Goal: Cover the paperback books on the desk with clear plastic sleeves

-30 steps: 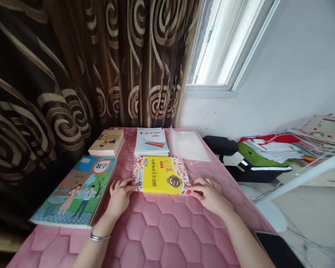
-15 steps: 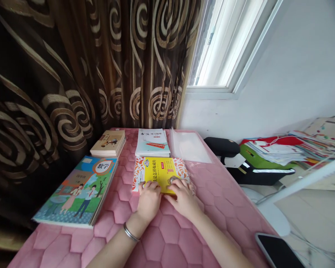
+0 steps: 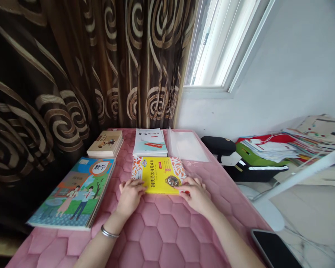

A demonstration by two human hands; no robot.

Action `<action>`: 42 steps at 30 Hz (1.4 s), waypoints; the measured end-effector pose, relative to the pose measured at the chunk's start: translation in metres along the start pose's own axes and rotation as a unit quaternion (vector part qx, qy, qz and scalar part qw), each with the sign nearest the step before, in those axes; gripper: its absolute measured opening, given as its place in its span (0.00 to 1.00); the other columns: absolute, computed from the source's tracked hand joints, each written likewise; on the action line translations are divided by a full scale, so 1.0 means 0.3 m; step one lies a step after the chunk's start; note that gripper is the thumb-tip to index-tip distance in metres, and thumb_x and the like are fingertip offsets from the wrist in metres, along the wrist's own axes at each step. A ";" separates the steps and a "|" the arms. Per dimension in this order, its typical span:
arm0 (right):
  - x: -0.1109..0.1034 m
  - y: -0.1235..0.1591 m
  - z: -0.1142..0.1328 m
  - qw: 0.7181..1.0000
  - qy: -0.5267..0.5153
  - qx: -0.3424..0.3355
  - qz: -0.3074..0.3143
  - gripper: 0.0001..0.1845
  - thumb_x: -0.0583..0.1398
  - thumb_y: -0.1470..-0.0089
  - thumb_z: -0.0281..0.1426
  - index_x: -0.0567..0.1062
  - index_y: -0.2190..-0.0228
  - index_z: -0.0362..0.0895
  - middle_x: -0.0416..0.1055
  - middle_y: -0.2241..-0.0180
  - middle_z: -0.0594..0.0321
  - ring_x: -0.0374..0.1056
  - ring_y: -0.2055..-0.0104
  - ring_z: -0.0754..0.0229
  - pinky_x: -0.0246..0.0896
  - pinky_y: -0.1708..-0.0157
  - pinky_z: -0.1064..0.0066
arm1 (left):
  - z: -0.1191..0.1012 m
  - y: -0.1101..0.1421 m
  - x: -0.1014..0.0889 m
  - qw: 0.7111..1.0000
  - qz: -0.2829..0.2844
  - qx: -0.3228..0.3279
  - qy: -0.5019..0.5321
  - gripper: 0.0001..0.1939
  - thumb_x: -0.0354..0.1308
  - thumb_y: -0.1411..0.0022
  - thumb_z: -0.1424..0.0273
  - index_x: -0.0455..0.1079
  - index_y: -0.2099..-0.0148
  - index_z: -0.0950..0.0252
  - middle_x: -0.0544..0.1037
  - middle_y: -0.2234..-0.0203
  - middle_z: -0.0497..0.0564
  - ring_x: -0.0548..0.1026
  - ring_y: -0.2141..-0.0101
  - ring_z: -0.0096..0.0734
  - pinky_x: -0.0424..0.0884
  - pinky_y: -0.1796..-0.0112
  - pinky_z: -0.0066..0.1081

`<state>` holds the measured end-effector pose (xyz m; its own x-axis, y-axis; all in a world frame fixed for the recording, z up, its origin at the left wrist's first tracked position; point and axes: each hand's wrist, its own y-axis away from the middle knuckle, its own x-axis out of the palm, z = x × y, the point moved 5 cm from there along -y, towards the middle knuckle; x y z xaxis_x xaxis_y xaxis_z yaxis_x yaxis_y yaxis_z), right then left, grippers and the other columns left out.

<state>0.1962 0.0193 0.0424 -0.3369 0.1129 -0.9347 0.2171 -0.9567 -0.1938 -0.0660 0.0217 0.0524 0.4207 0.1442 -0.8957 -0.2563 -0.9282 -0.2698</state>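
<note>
So the yellow book (image 3: 159, 173) is laid flat on the pink counter (image 3: 162, 238), long axis running side to side, right between the hands. Its left near corner is touched by the left hand (image 3: 130, 196), its right one by the right hand (image 3: 197, 195), so neither is clearly nearer. Fingers are loosely half-curled on both; whether it's actually gripped can't be told.

The one camera sits on the person's head. It looks forward and down, close over the pink bench (image 3: 156, 238), with the curtain (image 3: 123, 74) and window (image 3: 220, 48) farther off.
</note>
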 end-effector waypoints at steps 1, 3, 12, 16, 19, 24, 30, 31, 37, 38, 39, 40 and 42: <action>-0.008 0.003 -0.024 1.000 -0.006 0.007 0.009 0.16 0.60 0.45 0.29 0.80 0.59 0.61 0.70 0.54 0.61 0.60 0.53 0.50 0.54 0.57 0.58 | 0.025 0.007 -0.013 1.000 0.001 -0.009 -0.003 0.14 0.58 0.39 0.76 0.78 0.60 0.49 0.79 0.52 0.45 0.70 0.51 0.42 0.56 0.52 0.48; -0.019 0.006 -0.061 0.999 -0.024 0.015 0.026 0.17 0.59 0.46 0.29 0.80 0.59 0.61 0.69 0.53 0.61 0.59 0.52 0.49 0.54 0.54 0.56 | 0.069 0.023 -0.034 0.999 -0.003 -0.030 -0.010 0.16 0.57 0.38 0.76 0.78 0.59 0.47 0.78 0.50 0.44 0.69 0.51 0.42 0.57 0.53 0.48; -0.023 0.002 -0.092 0.996 -0.069 0.003 0.056 0.20 0.57 0.46 0.26 0.80 0.58 0.60 0.67 0.54 0.61 0.59 0.50 0.51 0.52 0.49 0.55 | 0.120 0.034 -0.035 0.998 0.018 -0.060 0.004 0.20 0.55 0.38 0.77 0.77 0.57 0.43 0.76 0.48 0.43 0.69 0.51 0.41 0.58 0.53 0.47; -0.059 -0.032 -0.052 0.998 -0.030 -0.005 0.056 0.12 0.57 0.42 0.36 0.81 0.64 0.58 0.70 0.56 0.60 0.61 0.52 0.50 0.54 0.52 0.55 | 0.124 0.032 -0.026 0.998 0.015 -0.058 0.018 0.18 0.55 0.37 0.77 0.77 0.57 0.45 0.77 0.49 0.45 0.70 0.51 0.41 0.59 0.53 0.46; -0.067 -0.110 0.009 0.998 0.023 -0.018 0.052 0.14 0.54 0.40 0.39 0.81 0.64 0.53 0.71 0.55 0.58 0.61 0.51 0.49 0.53 0.51 0.55 | 0.125 0.032 -0.021 0.998 0.009 -0.054 0.028 0.17 0.55 0.38 0.77 0.78 0.59 0.47 0.77 0.49 0.46 0.70 0.51 0.42 0.59 0.54 0.46; 0.018 -0.319 0.101 0.993 0.081 -0.046 0.077 0.23 0.51 0.37 0.37 0.66 0.42 0.48 0.62 0.41 0.54 0.54 0.40 0.49 0.46 0.42 0.56 | 0.121 0.036 -0.025 0.998 -0.008 -0.043 0.039 0.17 0.54 0.38 0.77 0.78 0.60 0.48 0.77 0.50 0.46 0.70 0.51 0.41 0.59 0.53 0.47; 0.083 -0.507 0.128 0.990 0.111 -0.010 0.086 0.23 0.49 0.36 0.39 0.68 0.46 0.41 0.65 0.44 0.48 0.57 0.41 0.48 0.52 0.45 0.61 | 0.115 0.044 -0.028 0.999 -0.004 -0.038 0.039 0.18 0.54 0.37 0.77 0.77 0.58 0.46 0.77 0.50 0.45 0.69 0.51 0.40 0.58 0.53 0.47; 0.085 -0.521 0.130 0.989 0.116 -0.005 0.088 0.23 0.49 0.36 0.40 0.70 0.47 0.40 0.66 0.46 0.47 0.58 0.42 0.48 0.53 0.46 0.61 | 0.114 0.045 -0.028 0.999 -0.005 -0.037 0.039 0.18 0.54 0.37 0.77 0.77 0.57 0.46 0.77 0.50 0.45 0.69 0.51 0.40 0.57 0.53 0.47; 0.073 -0.530 0.137 0.984 0.142 0.010 0.104 0.24 0.51 0.37 0.42 0.73 0.52 0.37 0.70 0.48 0.45 0.62 0.43 0.49 0.54 0.47 0.65 | 0.124 0.049 -0.035 0.998 -0.006 -0.048 0.034 0.19 0.53 0.38 0.79 0.78 0.60 0.48 0.77 0.50 0.45 0.70 0.51 0.40 0.57 0.53 0.47; 0.066 -0.519 0.137 0.983 0.145 0.012 0.108 0.24 0.51 0.37 0.42 0.74 0.52 0.37 0.70 0.49 0.45 0.63 0.44 0.49 0.56 0.48 0.65 | 0.130 0.049 -0.039 0.998 -0.008 -0.053 0.032 0.19 0.52 0.38 0.79 0.78 0.61 0.49 0.77 0.50 0.45 0.70 0.51 0.40 0.57 0.53 0.47; 0.057 -0.503 0.136 0.983 0.146 0.015 0.114 0.25 0.51 0.37 0.43 0.75 0.53 0.37 0.72 0.50 0.45 0.65 0.45 0.49 0.57 0.49 0.65 | 0.136 0.050 -0.043 0.998 -0.011 -0.059 0.027 0.19 0.52 0.38 0.80 0.78 0.61 0.49 0.77 0.50 0.45 0.70 0.52 0.40 0.57 0.53 0.47; 0.048 -0.482 0.135 0.982 0.147 0.019 0.119 0.25 0.52 0.38 0.44 0.75 0.54 0.38 0.73 0.51 0.45 0.67 0.47 0.48 0.59 0.51 0.65 | 0.141 0.051 -0.048 0.997 -0.017 -0.067 0.020 0.20 0.51 0.38 0.81 0.78 0.61 0.50 0.78 0.51 0.46 0.70 0.52 0.41 0.58 0.53 0.47; 0.027 -0.424 0.132 0.980 0.147 0.032 0.128 0.26 0.52 0.38 0.46 0.76 0.55 0.38 0.75 0.55 0.44 0.70 0.51 0.47 0.61 0.54 0.64 | 0.151 0.053 -0.058 0.996 -0.034 -0.086 -0.004 0.21 0.50 0.39 0.81 0.78 0.60 0.51 0.77 0.51 0.48 0.70 0.51 0.42 0.60 0.54 0.47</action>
<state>0.1296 0.1313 0.0713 0.0029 -0.0699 -0.9976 0.1997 -0.9774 0.0690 -0.1170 0.0199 0.0477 0.4249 0.2103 -0.8805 -0.0746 -0.9612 -0.2656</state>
